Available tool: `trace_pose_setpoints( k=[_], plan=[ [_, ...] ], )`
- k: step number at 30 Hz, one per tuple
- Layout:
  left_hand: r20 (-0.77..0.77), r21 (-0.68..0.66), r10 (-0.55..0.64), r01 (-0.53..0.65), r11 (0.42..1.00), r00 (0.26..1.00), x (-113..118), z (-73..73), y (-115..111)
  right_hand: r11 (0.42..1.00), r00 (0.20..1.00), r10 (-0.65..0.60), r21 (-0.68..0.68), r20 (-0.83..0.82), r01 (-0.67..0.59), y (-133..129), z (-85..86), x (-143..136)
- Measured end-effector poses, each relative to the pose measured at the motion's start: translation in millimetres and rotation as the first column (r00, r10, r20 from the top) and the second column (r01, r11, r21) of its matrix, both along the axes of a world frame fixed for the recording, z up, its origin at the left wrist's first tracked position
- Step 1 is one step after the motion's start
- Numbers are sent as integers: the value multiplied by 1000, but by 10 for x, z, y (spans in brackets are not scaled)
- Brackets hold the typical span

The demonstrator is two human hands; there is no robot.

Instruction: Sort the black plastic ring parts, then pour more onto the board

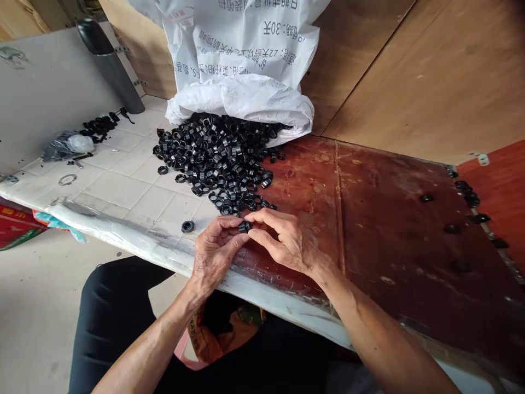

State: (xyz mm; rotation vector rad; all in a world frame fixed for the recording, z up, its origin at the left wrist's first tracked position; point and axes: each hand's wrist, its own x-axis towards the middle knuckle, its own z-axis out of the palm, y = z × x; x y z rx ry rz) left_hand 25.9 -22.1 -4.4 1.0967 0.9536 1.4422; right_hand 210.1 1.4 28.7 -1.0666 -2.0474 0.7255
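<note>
Fingers (229,227) of both hands pinch one small black ring (245,225), which could slip and roll off the near table edge (262,290).

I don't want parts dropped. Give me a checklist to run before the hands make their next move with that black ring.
1. Black ring pinched between both hands: ok.
2. Left hand grip on it: ok.
3. Right hand grip on it: ok.
4. Ring seated or aligned: cannot tell, fingers hide it.
5. Pile of black rings within close reach: ok.
6. White sack holding back the spill: not ok, rings have poured out.
</note>
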Motion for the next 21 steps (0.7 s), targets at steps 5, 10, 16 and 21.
trace_pose_setpoints(
  k=[5,10,16,21],
  plan=[
    [4,-41,-5,5,999,1000,6,-11,-10,995,996,-71,-72,59,76,-14,64,8],
    [0,-42,-22,22,999,1000,-3,-22,-18,997,998,-39,-70,44,42,5,53,19],
    [-40,-96,-68,64,993,997,-35,-11,-26,1000,1000,3,-27,-24,-4,49,18,60],
    [-18,-87,-61,60,994,998,-22,-12,-18,999,998,26,-22,-56,-27,55,68,71]
  ],
)
